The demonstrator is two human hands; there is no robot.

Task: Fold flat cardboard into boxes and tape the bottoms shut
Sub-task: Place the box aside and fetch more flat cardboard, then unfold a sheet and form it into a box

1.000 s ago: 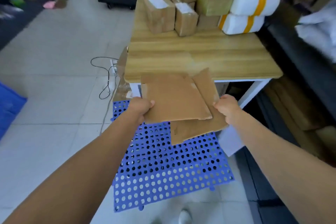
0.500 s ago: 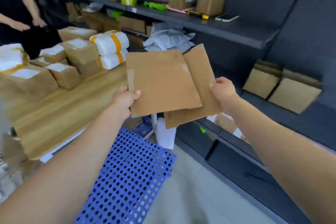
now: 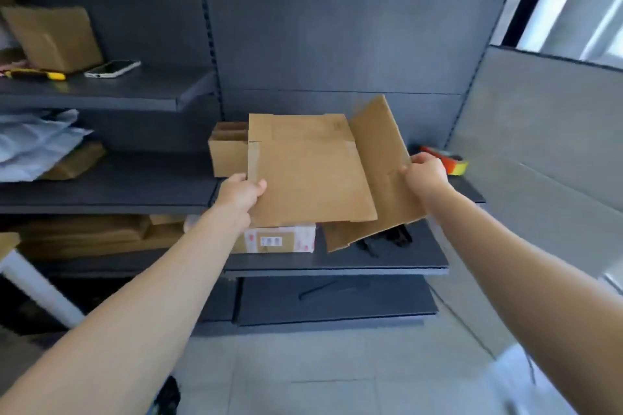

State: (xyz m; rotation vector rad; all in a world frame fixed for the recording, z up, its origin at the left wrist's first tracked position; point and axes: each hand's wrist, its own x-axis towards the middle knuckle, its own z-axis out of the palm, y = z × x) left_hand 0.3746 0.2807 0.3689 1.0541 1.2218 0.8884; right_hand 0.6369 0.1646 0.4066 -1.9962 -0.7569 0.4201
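Flat cardboard (image 3: 310,182) is up in the air in front of me, held out over the middle shelf (image 3: 101,189) of some dark racking. It's two sheets, one overlapping the other. My left hand (image 3: 241,194) pinches the lower left edge of the front sheet (image 3: 303,199), thumb on top and fingers underneath. My right hand (image 3: 426,173) is curled round the right edge of the back sheet (image 3: 384,152), which sticks out at an angle behind.

Step-wise I'd say I'm at the very start: nothing is popped open, no flaps are folded, no tape is on a bottom. The next move probably means parking one sheet on the shelf and squeezing the other open into a tube. After that the bottom flaps get folded in. What looks like a red tape dispenser (image 3: 448,160) sits on the shelf just past my right hand, so that's handy for the sealing part.

Compared with half a second ago, my view has swung right. The desk (image 3: 6,241) with the stacked parcels and the blue perforated mat have mostly dropped out, with only a desk corner at the left edge. My grip on both sheets looks the same.
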